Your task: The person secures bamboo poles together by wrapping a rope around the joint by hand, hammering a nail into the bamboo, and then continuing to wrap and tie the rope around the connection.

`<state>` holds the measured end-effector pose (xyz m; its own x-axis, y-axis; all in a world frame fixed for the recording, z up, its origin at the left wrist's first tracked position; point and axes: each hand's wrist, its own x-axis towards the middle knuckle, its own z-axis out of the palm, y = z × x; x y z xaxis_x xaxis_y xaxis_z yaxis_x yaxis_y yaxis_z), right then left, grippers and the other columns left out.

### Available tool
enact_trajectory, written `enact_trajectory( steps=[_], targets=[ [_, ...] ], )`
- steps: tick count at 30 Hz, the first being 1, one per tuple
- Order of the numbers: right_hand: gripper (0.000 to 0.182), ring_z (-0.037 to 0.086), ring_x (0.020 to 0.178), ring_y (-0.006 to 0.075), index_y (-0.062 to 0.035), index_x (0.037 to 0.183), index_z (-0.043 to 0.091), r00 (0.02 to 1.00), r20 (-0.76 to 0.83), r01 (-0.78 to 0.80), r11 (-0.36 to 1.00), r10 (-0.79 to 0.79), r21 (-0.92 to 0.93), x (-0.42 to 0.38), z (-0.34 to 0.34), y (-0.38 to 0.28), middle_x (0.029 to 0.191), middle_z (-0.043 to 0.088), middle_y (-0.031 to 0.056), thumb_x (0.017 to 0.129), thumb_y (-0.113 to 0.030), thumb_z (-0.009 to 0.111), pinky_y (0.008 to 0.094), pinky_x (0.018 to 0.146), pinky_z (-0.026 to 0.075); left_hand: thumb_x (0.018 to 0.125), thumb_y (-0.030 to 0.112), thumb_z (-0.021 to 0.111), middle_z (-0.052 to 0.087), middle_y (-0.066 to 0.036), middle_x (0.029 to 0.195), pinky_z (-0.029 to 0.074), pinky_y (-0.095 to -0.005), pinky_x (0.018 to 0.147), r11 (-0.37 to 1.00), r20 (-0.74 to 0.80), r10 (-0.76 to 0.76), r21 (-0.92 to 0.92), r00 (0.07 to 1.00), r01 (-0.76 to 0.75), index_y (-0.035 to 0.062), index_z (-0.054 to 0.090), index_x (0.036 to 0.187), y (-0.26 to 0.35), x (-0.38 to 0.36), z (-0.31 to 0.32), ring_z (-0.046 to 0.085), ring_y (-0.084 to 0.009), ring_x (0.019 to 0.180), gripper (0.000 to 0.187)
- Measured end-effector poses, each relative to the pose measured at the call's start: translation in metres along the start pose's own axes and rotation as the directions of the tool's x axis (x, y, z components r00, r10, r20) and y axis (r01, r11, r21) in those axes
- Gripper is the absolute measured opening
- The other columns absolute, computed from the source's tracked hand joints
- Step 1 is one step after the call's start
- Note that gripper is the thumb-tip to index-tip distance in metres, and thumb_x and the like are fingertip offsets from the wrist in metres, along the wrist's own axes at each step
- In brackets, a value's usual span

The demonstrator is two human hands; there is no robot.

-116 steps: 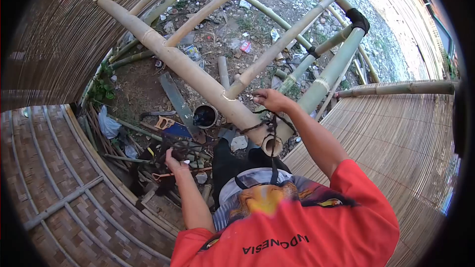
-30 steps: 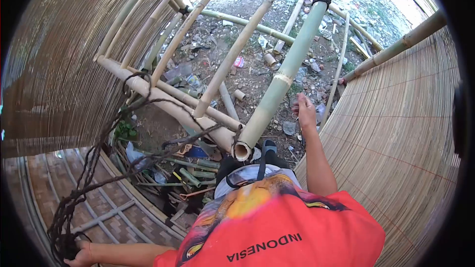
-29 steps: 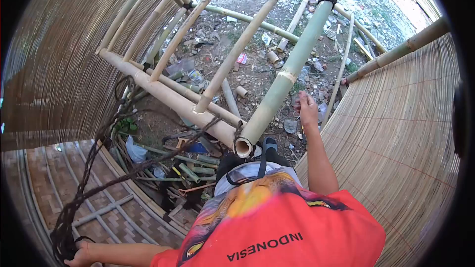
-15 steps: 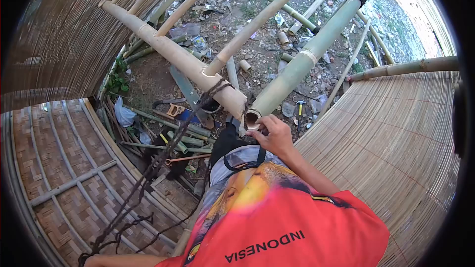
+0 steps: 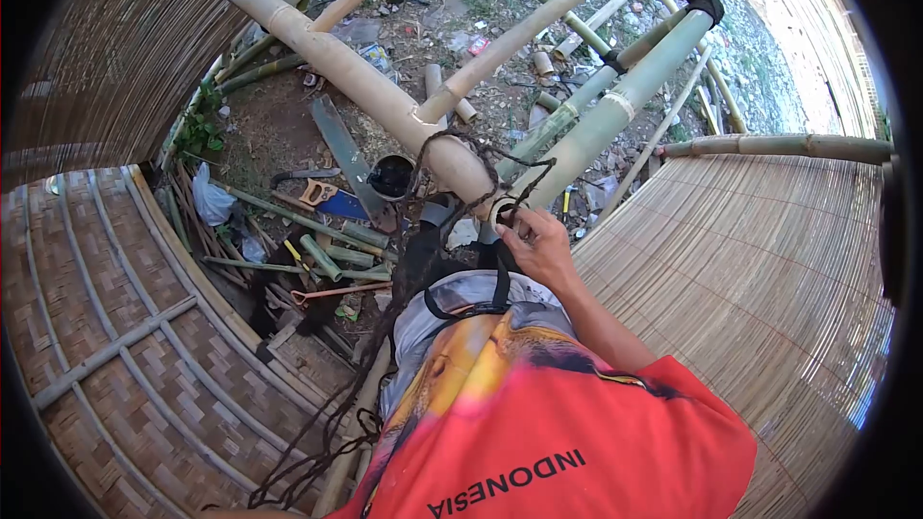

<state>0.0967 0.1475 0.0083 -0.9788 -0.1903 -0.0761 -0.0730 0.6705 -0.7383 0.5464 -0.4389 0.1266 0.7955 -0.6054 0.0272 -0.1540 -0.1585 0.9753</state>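
My right hand point(image 5: 540, 248) is closed at the open cut end of a thick green bamboo pole point(image 5: 577, 149), thumb and fingers at its rim. That end meets the end of a paler bamboo pole point(image 5: 375, 86) at a corner. Dark fibre rope point(image 5: 452, 137) is looped round the pale pole and crosses over the joint, one strand running down to my right fingertips. Its long loose strands point(image 5: 370, 356) hang down past my left side. Of my left arm only a bit of forearm point(image 5: 245, 513) shows at the bottom edge; the hand is out of view.
Below the frame lie a handsaw point(image 5: 336, 200), a black bucket point(image 5: 392, 176), cut bamboo pieces point(image 5: 351, 255) and a white plastic bag point(image 5: 212, 197). A woven bamboo panel point(image 5: 106, 288) stands at the left, a slatted bamboo blind point(image 5: 740, 288) at the right. Black binding point(image 5: 700, 0) wraps the far corner.
The rope, earlier stretched taut toward my left hand, now hangs slacker and lies over the joint. My left hand has left view; my right hand stays at the pole end.
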Motion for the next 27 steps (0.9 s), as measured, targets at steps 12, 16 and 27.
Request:
enact_trajectory(
  steps=[12,16,27],
  targets=[
    [0.024,0.060,0.082,0.0317,-0.0057,0.082,0.077,0.991,-0.051,0.112,0.978,-0.123,-0.176,0.037,-0.006,0.001,0.083,0.067,0.0090,0.086,-0.029,0.080,0.0436,0.076,0.048,0.083,0.035,0.083,0.072,-0.019,0.107,0.059,-0.0517,0.085,0.533,0.373,-0.775,0.820,0.509,0.211,-0.0048,0.063,0.119,-0.261,-0.121,0.047,0.070,-0.0374,0.095,0.057],
    [0.021,0.060,0.081,0.0293,-0.0056,0.084,0.077,0.990,-0.050,0.125,0.990,-0.129,-0.071,0.039,-0.011,0.008,0.081,0.068,0.0075,0.086,-0.026,0.080,0.0419,0.075,0.047,0.072,0.041,0.093,0.065,-0.027,0.124,0.055,-0.0540,0.094,0.157,0.727,-0.168,0.687,0.666,-0.710,-0.0061,0.058,0.132,-0.198,-0.354,0.038,0.066,-0.0393,0.111,0.084],
    [0.029,0.059,0.066,0.0336,-0.0003,0.089,0.073,0.989,-0.043,-0.142,0.990,0.142,0.003,0.053,-0.020,0.002,0.070,0.059,0.0167,0.094,-0.029,0.075,0.0427,0.064,0.048,0.089,0.046,0.081,0.057,-0.024,0.119,0.045,-0.0461,0.096,0.834,0.882,0.009,-0.266,-0.471,-0.483,-0.0021,0.049,0.127,-0.147,-0.612,0.053,0.057,-0.0342,0.110,0.069]
  ],
)
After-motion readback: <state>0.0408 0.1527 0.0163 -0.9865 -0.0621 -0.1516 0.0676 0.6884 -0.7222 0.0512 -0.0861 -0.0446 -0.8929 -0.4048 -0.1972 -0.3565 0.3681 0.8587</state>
